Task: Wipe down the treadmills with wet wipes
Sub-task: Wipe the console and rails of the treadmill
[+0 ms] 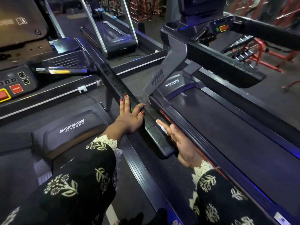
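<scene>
Dark speckled rubber floor (139, 85) carries three treadmills: the near treadmill (71, 125) at 8 o'clock, a second treadmill (227, 127) at 3 o'clock, a third treadmill (116, 41) at 12 o'clock; red weight racks (261, 44) stand at 2 o'clock

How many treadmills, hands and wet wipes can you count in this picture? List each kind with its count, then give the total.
Treadmills clearly seen: 3 (near treadmill, right treadmill, far treadmill)
Hands: 2 (left hand, right hand)
Wet wipes: 1 (wet wipe under the right hand's fingers)
Total: 6
</scene>
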Demonstrator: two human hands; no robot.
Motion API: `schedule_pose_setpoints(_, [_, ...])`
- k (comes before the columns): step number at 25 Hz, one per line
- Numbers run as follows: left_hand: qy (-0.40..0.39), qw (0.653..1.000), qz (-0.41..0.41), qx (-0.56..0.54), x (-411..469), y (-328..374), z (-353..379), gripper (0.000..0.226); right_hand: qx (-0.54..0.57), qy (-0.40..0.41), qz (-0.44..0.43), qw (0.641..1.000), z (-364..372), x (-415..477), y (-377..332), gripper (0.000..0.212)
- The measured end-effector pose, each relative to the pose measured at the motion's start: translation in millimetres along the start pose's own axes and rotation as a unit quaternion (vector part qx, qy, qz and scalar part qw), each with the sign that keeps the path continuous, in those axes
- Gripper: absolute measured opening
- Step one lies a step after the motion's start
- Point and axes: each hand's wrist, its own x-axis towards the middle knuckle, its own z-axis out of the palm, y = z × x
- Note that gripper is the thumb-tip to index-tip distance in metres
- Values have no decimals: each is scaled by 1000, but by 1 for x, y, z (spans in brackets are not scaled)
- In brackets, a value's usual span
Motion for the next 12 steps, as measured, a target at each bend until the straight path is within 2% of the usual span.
schedule_pose_setpoints(2, [-1, 1000, -1, 2, -1, 1, -1, 46, -69, 38, -88, 993, -3, -13, 18, 50])
schedule_pose_setpoints(4, [-5, 1000, -2, 3, -3, 2, -2, 46, -43, 68, -103, 991, 2, -17, 27, 48])
schedule_pose_setpoints(6, [-5, 1000, -2, 3, -4, 3, -3, 46, 27, 96, -38, 994, 11, -12, 18, 42])
schedule_pose_setpoints(8, [-6, 1000, -4, -2, -5, 4, -3, 46, 38, 129, 57, 989, 15, -3, 1, 35])
schedule_pose_setpoints(10, [-5, 1000, -5, -2, -5, 4, -2, 47, 3, 131, 115, 985, 16, 0, -10, 36])
schedule_pose_setpoints(12, [-8, 1000, -3, -1, -5, 4, -3, 47, -72, 159, 113, 978, 20, -7, -12, 39])
